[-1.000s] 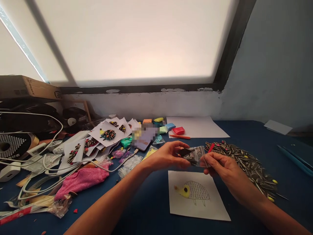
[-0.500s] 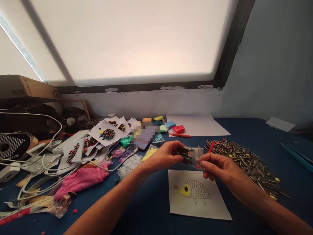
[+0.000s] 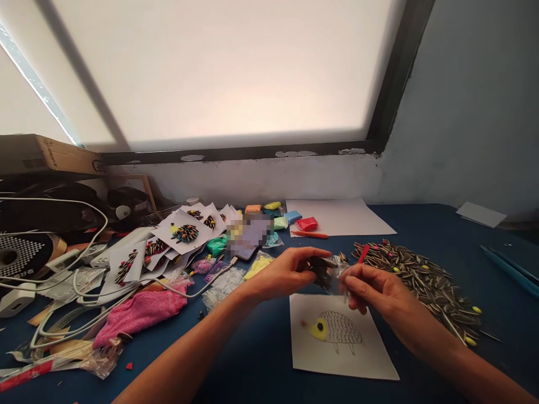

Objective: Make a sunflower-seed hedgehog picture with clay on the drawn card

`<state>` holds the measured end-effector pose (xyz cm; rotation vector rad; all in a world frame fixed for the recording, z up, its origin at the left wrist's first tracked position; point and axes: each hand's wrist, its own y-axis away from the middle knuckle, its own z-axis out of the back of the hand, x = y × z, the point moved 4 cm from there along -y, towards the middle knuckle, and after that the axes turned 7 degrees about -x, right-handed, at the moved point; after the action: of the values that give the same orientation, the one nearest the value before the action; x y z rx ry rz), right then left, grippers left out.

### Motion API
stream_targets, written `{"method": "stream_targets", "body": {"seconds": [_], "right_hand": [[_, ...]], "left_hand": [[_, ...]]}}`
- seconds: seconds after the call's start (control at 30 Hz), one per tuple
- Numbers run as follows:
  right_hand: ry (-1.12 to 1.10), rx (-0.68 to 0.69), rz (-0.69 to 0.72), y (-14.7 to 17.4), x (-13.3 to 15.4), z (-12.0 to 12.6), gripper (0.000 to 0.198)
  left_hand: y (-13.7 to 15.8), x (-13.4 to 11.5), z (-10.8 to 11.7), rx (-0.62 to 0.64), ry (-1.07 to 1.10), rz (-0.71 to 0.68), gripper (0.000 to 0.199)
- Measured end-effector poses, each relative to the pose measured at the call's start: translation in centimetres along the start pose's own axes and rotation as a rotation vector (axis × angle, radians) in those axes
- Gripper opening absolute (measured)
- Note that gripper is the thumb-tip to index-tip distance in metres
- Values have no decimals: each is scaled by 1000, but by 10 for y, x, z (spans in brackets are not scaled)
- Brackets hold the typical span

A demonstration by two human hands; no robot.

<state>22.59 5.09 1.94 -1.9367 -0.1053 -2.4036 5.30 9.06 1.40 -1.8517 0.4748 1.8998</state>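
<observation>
A person's two bare hands meet over a dark blue table (image 3: 248,359), sharing a small plastic bag (image 3: 337,275) with dark contents. Compared with one second ago, when the bag lay stretched out between the hands with its clear end plainly visible, that clear end is now bunched and dips behind the right fingertips. The left index finger now reaches along the top of the dark part. The paper and the seeds lie much as they did.

The left hand (image 3: 280,274) pinches the bag's dark end between thumb and index finger; the right hand (image 3: 370,286) pinches the clear end, its fingers pressed together. The bag is held between the two grips, above the far edge of a white paper (image 3: 303,356) with a hedgehog drawing (image 3: 340,327), its face yellow. A red strip (image 3: 364,253) shows just above the right fingers; whether it is held is unclear. A heap of striped seeds (image 3: 425,280) lies beyond and beside the right hand.
</observation>
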Motion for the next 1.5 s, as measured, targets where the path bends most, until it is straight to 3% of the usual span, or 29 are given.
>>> {"method": "stream_targets", "body": {"seconds": [0.1,0.17,0.2,0.27,0.37,0.53,0.6,0.7,0.83,0.97,1.13,1.27,1.33,1.4,1.5], "right_hand": [[-13,-88,17,-2,-3,6,42],[-26,-135,23,-3,-6,9,43],[-32,-147,25,-3,-7,10,44],[-38,-147,30,0,-7,8,43],[-46,-106,39,6,-3,1,44],[-47,-36,54,11,1,-8,47],[-33,-34,68,9,2,-7,47],[7,-51,79,7,5,-4,45],[164,-132,116,9,12,-1,39],[197,-206,141,9,14,0,33],[141,-195,119,7,6,0,37],[100,-192,92,7,4,1,40],[89,-194,84,7,4,1,41],[83,-198,83,8,5,1,43],[75,-216,91,9,6,1,43]], "left_hand": [[1,-8,1,-149,-144,-55,67],[6,-22,7,-482,-286,-203,50],[8,-28,4,-538,-334,-256,40],[11,-35,-10,-460,-351,-275,9],[14,-35,-31,-249,-294,-194,29],[14,-33,-37,-130,-120,-47,10],[12,-35,-32,-164,-164,-56,9],[11,-36,-23,-311,-286,-124,8],[13,-33,-25,-453,-280,-169,10],[15,-33,-37,-400,-228,-202,12],[14,-31,-38,-281,-158,-229,10],[12,-33,-13,-526,-210,-230,9],[8,-27,-9,-456,-212,-85,19],[4,-16,-13,-231,-53,80,19],[2,-7,-15,-207,144,116,33]]}}
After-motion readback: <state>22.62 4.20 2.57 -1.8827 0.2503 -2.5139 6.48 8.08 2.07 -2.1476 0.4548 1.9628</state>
